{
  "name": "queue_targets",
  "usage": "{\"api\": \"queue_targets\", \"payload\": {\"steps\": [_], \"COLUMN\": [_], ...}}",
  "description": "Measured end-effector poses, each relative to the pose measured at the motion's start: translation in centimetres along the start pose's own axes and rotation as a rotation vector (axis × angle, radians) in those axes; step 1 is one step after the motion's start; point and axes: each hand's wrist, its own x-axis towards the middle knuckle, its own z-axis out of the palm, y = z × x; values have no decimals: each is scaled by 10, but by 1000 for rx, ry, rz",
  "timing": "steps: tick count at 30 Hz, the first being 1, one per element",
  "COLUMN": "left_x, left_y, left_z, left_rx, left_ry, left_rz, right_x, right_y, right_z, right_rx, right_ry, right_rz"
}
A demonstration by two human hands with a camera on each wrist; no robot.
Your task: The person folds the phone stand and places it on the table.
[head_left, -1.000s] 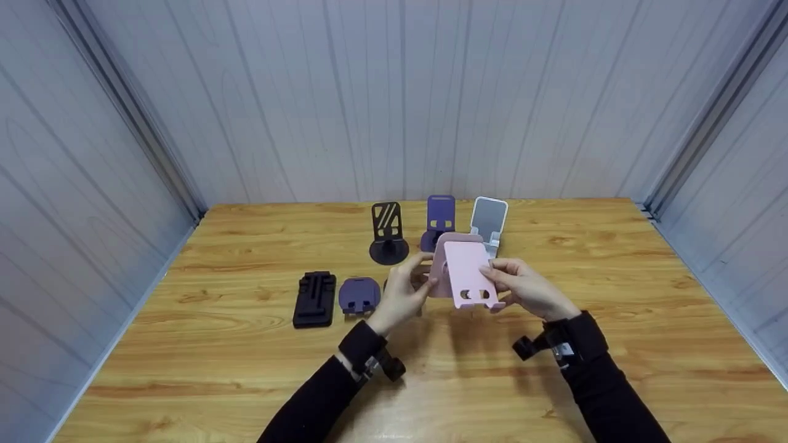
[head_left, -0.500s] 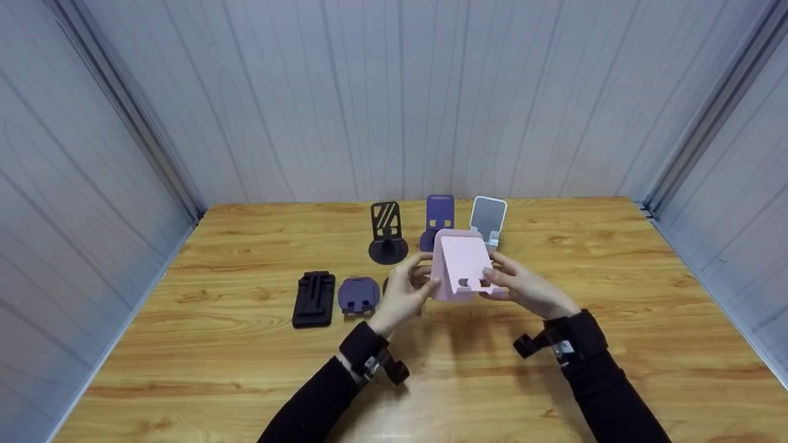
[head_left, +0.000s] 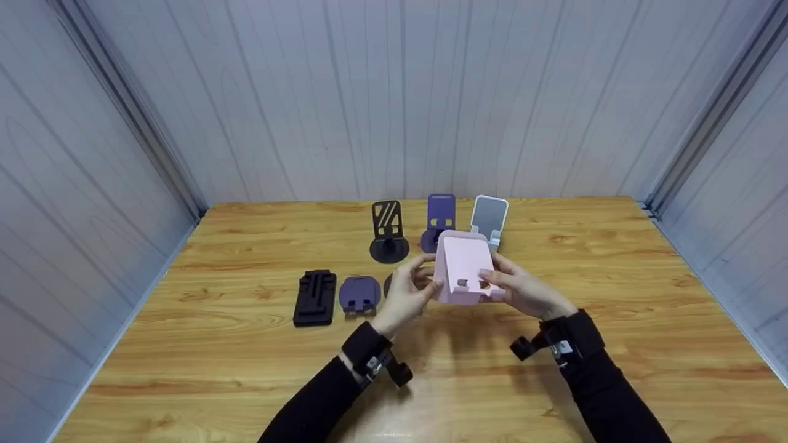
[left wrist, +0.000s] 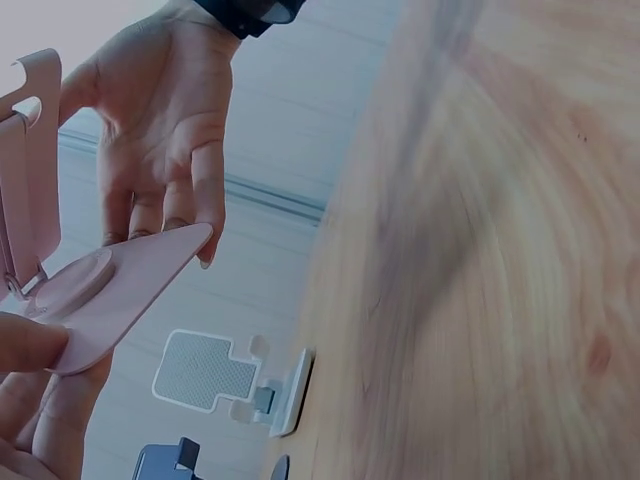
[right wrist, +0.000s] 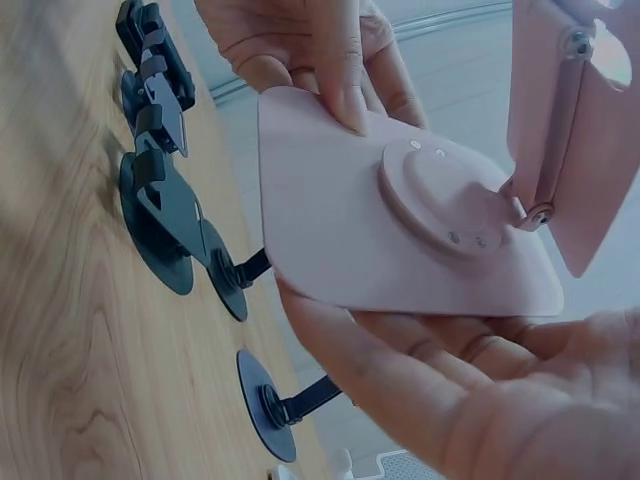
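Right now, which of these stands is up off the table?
The pink stand: the left hand and right hand hold it up, while every other one in view sits on the table.

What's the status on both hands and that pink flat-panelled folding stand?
Left hand, right hand gripping pink folding stand. Raised off wood-grain table, partly unfolded. Behind it, partly hidden: purple slotted stand, white-framed grey stand.
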Motion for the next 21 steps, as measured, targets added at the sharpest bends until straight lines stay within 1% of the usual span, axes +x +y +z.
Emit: {"api": "queue_targets", "payload": {"steps": [2, 5, 9, 13, 16, 21], "left_x": [0, -1, -1, -1, -1, -1], "left_y": [0, 3, 9, 14, 14, 14], "left_z": [0, 0, -2, -2, -2, -2], "left_rx": [-11, -33, -84, -146, -129, -106], "left_ry": [-4, -10, -20, -43, -57, -64], "left_rz": [-17, -65, -152, -233, -256, -262], "right_x": [0, 1, 1, 2, 3, 3], "right_y": [0, 0, 0, 2, 3, 4], "right_z": [0, 1, 2, 1, 1, 2], "right_rx": [-3, -7, -18, -36, -63, -99], "right_ry": [9, 31, 48, 68, 79, 87], "right_rz": [1, 7, 13, 15, 22, 36]}}
